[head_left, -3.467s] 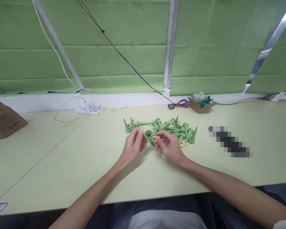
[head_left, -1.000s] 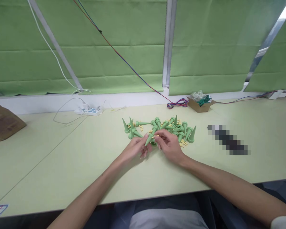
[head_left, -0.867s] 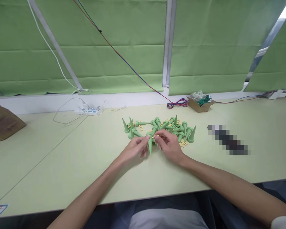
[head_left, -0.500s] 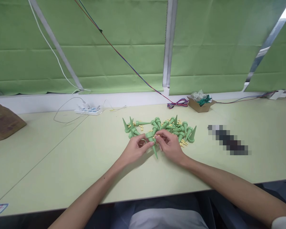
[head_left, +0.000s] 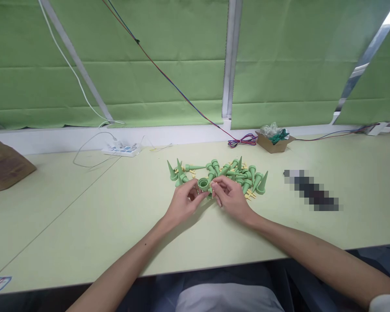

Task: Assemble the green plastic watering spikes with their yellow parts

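My left hand is closed on a green plastic watering spike, its round hollow opening tilted up toward me. Thumb and fingers grip its side, and its pointed end is mostly out of sight. Close against the spike's right side, my right hand pinches a small yellow plastic piece, largely covered by the fingertips. Just beyond both hands lies a pile of similar green spikes, some standing point up, others on their sides. Small yellow pieces are scattered among them.
A small cardboard box with plastic wrap and green material stands at the back, beside a coiled cable. A white power strip lies back left, near a brown paper bag. On the right is a pixelated dark object.
The spike in my left hand has tipped, so its open end now faces me and its point no longer shows below. My right hand has stayed nearly in place beside it.
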Tool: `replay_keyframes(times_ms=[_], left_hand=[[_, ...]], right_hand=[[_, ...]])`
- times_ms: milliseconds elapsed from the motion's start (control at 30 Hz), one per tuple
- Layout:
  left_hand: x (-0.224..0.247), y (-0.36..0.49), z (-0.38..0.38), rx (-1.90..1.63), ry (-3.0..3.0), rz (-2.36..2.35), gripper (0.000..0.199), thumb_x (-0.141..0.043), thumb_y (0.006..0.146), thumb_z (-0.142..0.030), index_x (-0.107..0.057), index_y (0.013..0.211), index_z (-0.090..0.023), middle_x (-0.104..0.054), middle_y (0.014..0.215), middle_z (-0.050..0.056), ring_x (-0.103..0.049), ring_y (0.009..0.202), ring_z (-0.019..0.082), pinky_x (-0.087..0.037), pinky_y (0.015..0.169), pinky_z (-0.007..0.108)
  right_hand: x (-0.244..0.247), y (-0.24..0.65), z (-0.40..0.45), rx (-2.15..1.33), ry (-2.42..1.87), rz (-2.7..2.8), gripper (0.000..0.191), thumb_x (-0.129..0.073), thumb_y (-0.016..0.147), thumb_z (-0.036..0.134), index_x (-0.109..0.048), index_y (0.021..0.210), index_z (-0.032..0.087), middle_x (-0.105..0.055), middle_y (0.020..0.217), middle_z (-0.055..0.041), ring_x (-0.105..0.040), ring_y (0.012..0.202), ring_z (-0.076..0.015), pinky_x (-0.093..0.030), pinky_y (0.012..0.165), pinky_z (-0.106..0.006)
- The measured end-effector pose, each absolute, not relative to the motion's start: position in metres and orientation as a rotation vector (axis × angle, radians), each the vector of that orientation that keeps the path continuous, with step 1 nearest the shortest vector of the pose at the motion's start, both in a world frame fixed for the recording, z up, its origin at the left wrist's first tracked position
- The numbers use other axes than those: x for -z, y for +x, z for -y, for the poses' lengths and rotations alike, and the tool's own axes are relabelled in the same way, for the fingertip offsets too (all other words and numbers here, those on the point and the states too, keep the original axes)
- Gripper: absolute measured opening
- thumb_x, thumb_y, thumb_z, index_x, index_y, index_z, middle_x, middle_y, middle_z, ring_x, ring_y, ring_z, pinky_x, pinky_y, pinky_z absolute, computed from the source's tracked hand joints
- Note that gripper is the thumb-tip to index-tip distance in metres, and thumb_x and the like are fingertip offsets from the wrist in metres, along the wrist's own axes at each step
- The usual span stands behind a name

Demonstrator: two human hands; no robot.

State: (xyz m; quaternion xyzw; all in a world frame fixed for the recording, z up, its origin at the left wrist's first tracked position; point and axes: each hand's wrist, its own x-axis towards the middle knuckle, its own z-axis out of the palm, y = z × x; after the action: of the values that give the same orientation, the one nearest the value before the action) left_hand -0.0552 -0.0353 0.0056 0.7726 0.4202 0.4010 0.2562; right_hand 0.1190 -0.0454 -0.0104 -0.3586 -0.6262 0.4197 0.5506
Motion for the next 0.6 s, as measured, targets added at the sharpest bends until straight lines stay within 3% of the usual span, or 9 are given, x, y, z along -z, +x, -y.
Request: replay_keyframes(times_ms=[167,267,400,500,600], left_hand=[[-0.0069,-0.0543,0.0363,-1.161,2.094,-1.115,0.022,-0.06,0.087,-0.03,-0.045,0.075,-0.019,-0.049,0.061,-0.005,-0.045,0.053,0.008,-0.036,0.05,0.02],[-0.0062,-0.0548,0.0362,-1.192,2.102,-1.133,0.013,-0.059,0.087,-0.03,-0.051,0.088,-0.02,-0.053,0.067,-0.004,-0.046,0.053,0.008,-0.036,0.049,0.02],[-0.0072,-0.054,0.0383,-1.178,2.028,-1.133,0.022,-0.059,0.088,-0.033,-0.051,0.105,-0.022,-0.06,0.086,-0.001,-0.051,0.055,0.008,-0.041,0.052,0.021],[-0.0097,-0.0537,0.0391,-1.172,1.907,-1.107,0.021,-0.058,0.089,-0.04,-0.052,0.096,-0.02,-0.062,0.091,0.001,-0.053,0.054,0.007,-0.042,0.052,0.021],[-0.0118,-0.055,0.037,-1.098,1.785,-1.063,0.039,-0.046,0.094,-0.052,-0.055,0.078,-0.018,-0.059,0.064,0.0,-0.05,0.047,0.009,-0.041,0.049,0.023]], right_hand=[[0.011,0.1175,0.0457,-1.021,-0.866,1.503,0.03,-0.049,0.096,0.049,-0.055,0.087,0.021,-0.055,0.064,0.0033,-0.045,0.043,-0.0086,-0.037,0.042,-0.022],[0.0129,0.1172,0.045,-1.049,-0.855,1.523,0.033,-0.047,0.097,0.05,-0.051,0.082,0.021,-0.054,0.066,0.0031,-0.045,0.044,-0.0083,-0.036,0.043,-0.022],[0.0138,0.118,0.0446,-1.022,-0.859,1.533,0.033,-0.045,0.098,0.049,-0.049,0.081,0.021,-0.053,0.066,0.0032,-0.045,0.045,-0.0086,-0.036,0.044,-0.023],[0.0132,0.1192,0.0451,-0.975,-0.879,1.539,0.032,-0.045,0.098,0.049,-0.05,0.082,0.021,-0.053,0.066,0.0031,-0.045,0.045,-0.0091,-0.037,0.044,-0.023],[0.0123,0.1202,0.0464,-0.896,-0.909,1.588,0.032,-0.043,0.099,0.047,-0.051,0.082,0.021,-0.054,0.066,0.0022,-0.046,0.047,-0.0101,-0.037,0.047,-0.024]])
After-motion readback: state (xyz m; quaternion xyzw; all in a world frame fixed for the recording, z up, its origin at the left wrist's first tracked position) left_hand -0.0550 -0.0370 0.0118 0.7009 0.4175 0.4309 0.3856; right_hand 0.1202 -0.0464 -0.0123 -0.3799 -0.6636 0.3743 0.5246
